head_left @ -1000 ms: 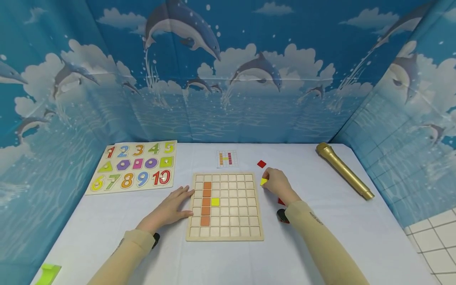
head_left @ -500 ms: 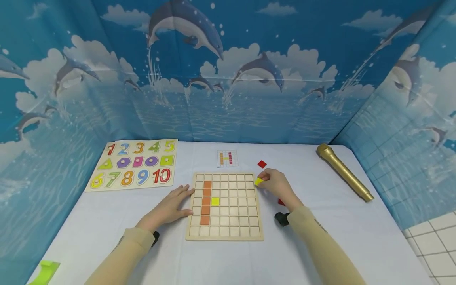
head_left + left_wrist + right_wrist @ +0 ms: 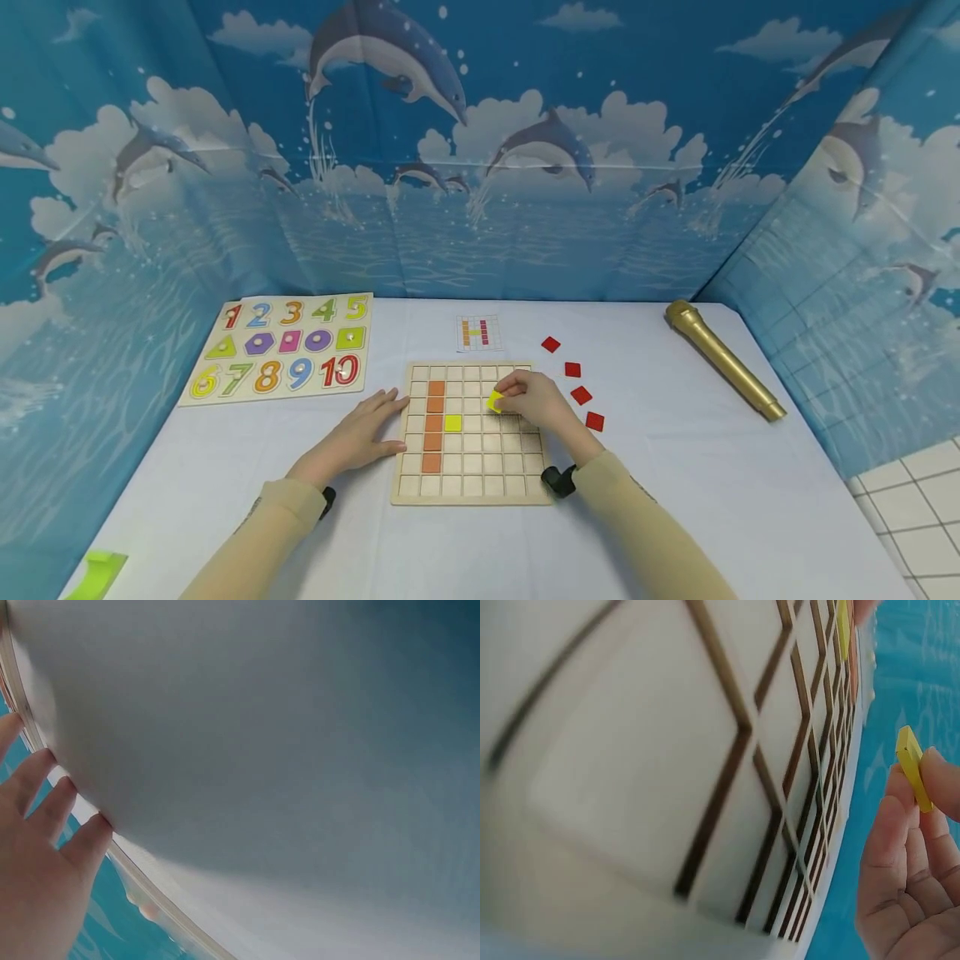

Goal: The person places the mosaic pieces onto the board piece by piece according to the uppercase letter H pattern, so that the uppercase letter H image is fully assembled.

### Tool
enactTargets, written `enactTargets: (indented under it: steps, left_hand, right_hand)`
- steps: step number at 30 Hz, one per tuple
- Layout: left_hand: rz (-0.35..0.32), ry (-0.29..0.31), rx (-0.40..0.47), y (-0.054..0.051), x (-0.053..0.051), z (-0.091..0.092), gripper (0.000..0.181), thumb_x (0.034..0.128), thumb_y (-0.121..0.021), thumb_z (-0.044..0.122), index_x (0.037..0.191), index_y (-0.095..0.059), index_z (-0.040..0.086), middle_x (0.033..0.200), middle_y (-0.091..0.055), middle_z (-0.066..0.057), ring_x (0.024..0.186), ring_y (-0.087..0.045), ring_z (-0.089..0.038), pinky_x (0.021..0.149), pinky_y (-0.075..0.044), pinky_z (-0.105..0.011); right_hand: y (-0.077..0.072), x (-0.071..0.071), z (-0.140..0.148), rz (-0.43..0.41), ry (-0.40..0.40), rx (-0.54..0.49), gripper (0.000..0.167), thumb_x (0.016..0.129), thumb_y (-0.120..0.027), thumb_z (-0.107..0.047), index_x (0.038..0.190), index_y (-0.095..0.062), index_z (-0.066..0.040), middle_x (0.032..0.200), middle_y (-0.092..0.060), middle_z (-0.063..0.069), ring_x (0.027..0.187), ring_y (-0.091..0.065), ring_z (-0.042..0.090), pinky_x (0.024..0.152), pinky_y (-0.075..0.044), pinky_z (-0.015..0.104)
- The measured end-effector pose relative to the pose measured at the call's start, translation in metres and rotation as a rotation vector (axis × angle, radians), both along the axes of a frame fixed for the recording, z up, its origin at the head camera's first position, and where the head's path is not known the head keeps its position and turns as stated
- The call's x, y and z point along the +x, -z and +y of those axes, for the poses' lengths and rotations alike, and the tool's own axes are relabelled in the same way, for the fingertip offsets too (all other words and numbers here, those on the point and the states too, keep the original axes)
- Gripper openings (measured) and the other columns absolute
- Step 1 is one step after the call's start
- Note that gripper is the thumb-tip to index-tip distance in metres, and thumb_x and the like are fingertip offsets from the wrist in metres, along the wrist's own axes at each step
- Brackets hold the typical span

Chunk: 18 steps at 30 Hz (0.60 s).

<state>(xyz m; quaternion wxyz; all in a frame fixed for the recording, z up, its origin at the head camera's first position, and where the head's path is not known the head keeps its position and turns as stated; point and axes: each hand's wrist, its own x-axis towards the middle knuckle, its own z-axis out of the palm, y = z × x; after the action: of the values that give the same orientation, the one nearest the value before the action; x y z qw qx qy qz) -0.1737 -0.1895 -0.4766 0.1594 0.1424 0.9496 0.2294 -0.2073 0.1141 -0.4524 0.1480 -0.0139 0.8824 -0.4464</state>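
A wooden grid board (image 3: 472,494) lies in front of the person, with a column of several orange square tiles (image 3: 432,423) on its left side. One yellow tile (image 3: 453,423) sits beside that column. The right hand (image 3: 536,402) pinches another yellow tile (image 3: 912,769) between thumb and fingers, held above the board's upper right part; in the right wrist view the tile is tilted on edge. The left hand (image 3: 358,437) rests with extended fingers against the board's left edge, its fingertips touching the rim in the left wrist view.
Several red tiles (image 3: 573,369) lie right of the board. A small pattern card (image 3: 480,333) lies behind it. A number-and-shape puzzle (image 3: 285,350) stands at back left, a gold microphone (image 3: 723,358) at right. A green piece (image 3: 101,575) lies at the front left.
The right hand has carried the yellow tile leftward from beside the board to over its grid. More red tiles are uncovered at right. The left hand stays at the board's edge.
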Motion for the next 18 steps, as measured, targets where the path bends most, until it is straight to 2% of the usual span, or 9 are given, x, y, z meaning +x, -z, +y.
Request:
enactTargets:
  steps: [9, 18]
  left_hand:
    - [0.007, 0.001, -0.004, 0.000, 0.001, 0.000, 0.076, 0.0878, -0.073, 0.036, 0.152, -0.039, 0.016, 0.162, -0.028, -0.013, 0.151, -0.019, -0.038, 0.121, -0.023, -0.060]
    - [0.013, -0.001, -0.010, -0.001, 0.002, 0.000, 0.076, 0.0879, -0.073, 0.036, 0.152, -0.039, 0.015, 0.162, -0.028, -0.013, 0.151, -0.020, -0.038, 0.121, -0.023, -0.059]
  right_hand:
    - [0.003, 0.007, -0.024, 0.009, -0.047, -0.038, 0.011, 0.086, -0.074, -0.012, 0.096, -0.071, -0.011, 0.086, -0.067, 0.002, 0.076, -0.058, 0.014, 0.064, -0.048, 0.023]
    - [0.003, 0.008, -0.034, 0.008, -0.091, 0.014, 0.006, 0.086, -0.074, -0.009, 0.091, -0.071, -0.010, 0.084, -0.065, 0.002, 0.072, -0.057, 0.014, 0.060, -0.047, 0.022]
